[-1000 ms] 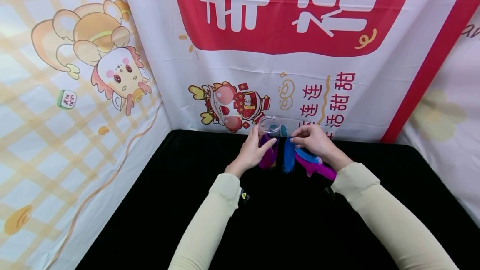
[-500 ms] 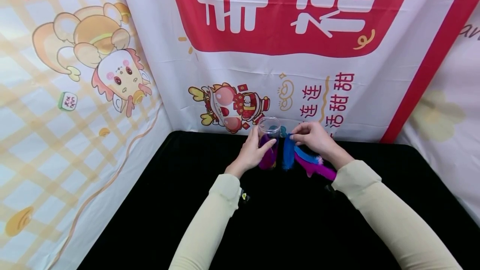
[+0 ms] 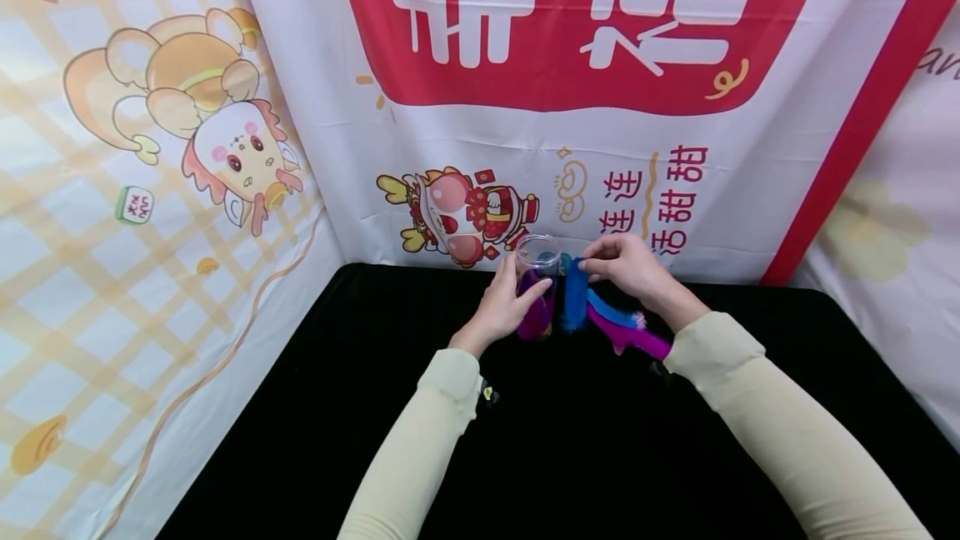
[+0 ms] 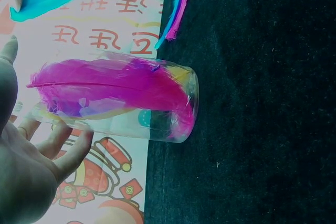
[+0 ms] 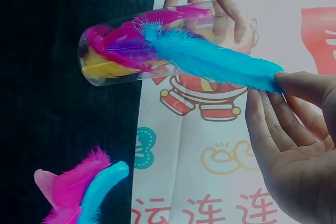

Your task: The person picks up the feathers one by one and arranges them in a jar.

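Yellow-checked cloth (image 3: 45,273) fills the far left, printed with an upside-down cartoon animal (image 3: 240,148). Next hangs a white banner (image 3: 330,107), lightly creased, with a big red shape (image 3: 555,65). Below spreads the desk (image 3: 315,457), matt black and, in the left wrist view, slightly fibrous like felt.

One pale, smooth sleeve (image 3: 412,440) with a folded cuff leads to the left hand (image 3: 498,307), which grips the jar (image 3: 540,273) from the side, thumb in front. The jar is a clear, shiny cylinder, straight-walled, its mouth open; it is upright near the desk's far edge, though whether its base touches the desk is hard to tell. Soft magenta, purple and yellow feathers (image 4: 121,87) lie lengthwise inside, a thin quill showing along one.

Just right of the jar hangs a blue feather (image 3: 576,298), long and slightly curved, its downy end lowest. The right hand (image 3: 626,265) pinches its upper end between thumb and fingertips. Below that hand, a narrow blue plume (image 3: 611,312) lies on the desk against broader magenta plumes (image 3: 637,342) with frayed edges. Another pale sleeve (image 3: 780,415) follows, then a straight red band (image 3: 862,115) and whitish cloth (image 3: 900,298) with a faint flower print.
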Action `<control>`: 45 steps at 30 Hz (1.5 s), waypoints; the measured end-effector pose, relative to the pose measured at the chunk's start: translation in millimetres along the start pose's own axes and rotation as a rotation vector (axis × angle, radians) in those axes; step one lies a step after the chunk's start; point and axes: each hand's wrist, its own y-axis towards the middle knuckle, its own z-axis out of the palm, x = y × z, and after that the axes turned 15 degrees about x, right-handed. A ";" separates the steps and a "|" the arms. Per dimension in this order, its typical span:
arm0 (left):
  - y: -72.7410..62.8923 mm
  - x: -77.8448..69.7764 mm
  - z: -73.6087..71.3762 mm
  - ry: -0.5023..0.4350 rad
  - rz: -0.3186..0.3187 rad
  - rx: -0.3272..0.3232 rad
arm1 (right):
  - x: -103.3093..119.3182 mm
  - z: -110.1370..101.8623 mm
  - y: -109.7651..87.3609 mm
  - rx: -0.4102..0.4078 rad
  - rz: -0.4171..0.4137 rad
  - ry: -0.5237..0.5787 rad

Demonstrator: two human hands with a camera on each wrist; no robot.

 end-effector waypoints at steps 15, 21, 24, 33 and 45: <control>-1.7 -1.3 0.7 0.035 0.004 -0.013 | 10.3 -5.3 0.5 -0.008 -0.054 0.001; -1.6 -0.5 1.2 0.033 -0.003 -0.011 | 12.6 -5.2 0.1 -0.022 -0.072 -0.016; -1.6 -0.2 1.1 0.028 -0.002 -0.007 | 14.0 -5.7 -0.4 -0.020 -0.078 -0.024; -1.3 -1.1 -0.4 0.018 0.012 -0.001 | 23.9 -8.9 -2.5 -0.032 -0.083 -0.070; -1.1 -1.2 -0.4 0.021 0.005 -0.006 | 34.9 -14.6 -2.7 -0.032 -0.067 -0.095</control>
